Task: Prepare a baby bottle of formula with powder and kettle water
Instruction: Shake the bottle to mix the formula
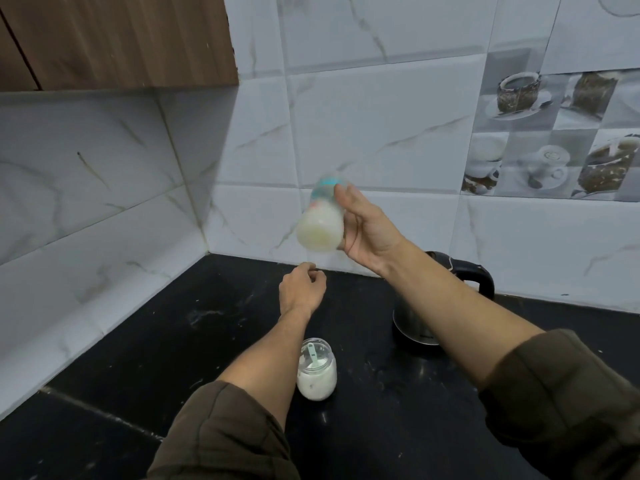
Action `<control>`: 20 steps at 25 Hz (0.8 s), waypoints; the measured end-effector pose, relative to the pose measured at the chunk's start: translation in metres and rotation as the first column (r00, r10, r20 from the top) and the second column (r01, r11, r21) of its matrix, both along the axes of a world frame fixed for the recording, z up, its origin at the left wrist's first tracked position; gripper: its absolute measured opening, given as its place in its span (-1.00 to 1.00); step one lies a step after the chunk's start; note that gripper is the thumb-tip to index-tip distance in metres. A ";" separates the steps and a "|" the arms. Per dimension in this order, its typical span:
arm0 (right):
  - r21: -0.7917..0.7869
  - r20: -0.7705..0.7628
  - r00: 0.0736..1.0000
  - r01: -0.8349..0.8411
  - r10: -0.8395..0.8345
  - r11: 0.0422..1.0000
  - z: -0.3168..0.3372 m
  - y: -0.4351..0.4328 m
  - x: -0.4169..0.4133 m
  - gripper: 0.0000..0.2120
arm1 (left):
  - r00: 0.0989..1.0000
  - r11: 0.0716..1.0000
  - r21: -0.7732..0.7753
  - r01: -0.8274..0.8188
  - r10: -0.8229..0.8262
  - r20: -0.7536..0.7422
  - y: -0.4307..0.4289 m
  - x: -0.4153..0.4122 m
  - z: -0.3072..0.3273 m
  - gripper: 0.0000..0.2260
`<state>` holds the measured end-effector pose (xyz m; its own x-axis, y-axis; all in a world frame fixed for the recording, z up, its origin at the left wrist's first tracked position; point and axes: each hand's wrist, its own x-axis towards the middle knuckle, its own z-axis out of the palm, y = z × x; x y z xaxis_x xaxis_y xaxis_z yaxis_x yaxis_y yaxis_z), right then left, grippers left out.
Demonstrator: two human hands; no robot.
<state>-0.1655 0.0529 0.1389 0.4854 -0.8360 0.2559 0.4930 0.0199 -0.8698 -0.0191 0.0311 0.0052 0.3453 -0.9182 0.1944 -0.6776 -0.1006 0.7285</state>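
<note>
My right hand holds a baby bottle up in front of the tiled wall, high above the counter. The bottle is blurred, tilted, with a teal collar at its top and pale milky liquid filling it. My left hand hovers below it over the black counter, fingers loosely curled, holding nothing. A clear jar of white formula powder stands open on the counter beside my left forearm, with a pale green scoop inside. The steel kettle with a black handle stands behind my right forearm, partly hidden.
The black stone counter meets white marble-look wall tiles in a corner at left. A wooden cabinet hangs overhead at upper left. White powder smears mark the counter near the corner.
</note>
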 end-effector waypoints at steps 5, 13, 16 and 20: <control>0.304 0.262 0.910 0.237 -0.320 0.923 0.006 -0.010 0.005 -0.42 | 0.999 0.999 0.004 0.045 -0.045 -0.006 -0.001 0.004 -0.005 -0.67; 0.215 0.168 0.959 0.191 -0.229 0.958 -0.003 -0.014 -0.016 -0.57 | 1.000 1.000 0.013 0.002 -0.002 -0.019 -0.001 -0.009 -0.003 -0.68; 0.356 0.275 0.898 0.235 -0.342 0.904 -0.005 -0.031 -0.027 -0.37 | 0.999 0.999 0.006 -0.031 0.031 -0.007 -0.004 -0.017 0.004 -0.65; 0.090 0.019 0.998 0.060 -0.062 0.994 -0.003 -0.014 -0.035 -0.65 | 0.998 0.999 0.010 -0.053 0.054 -0.018 -0.006 -0.031 0.010 -0.63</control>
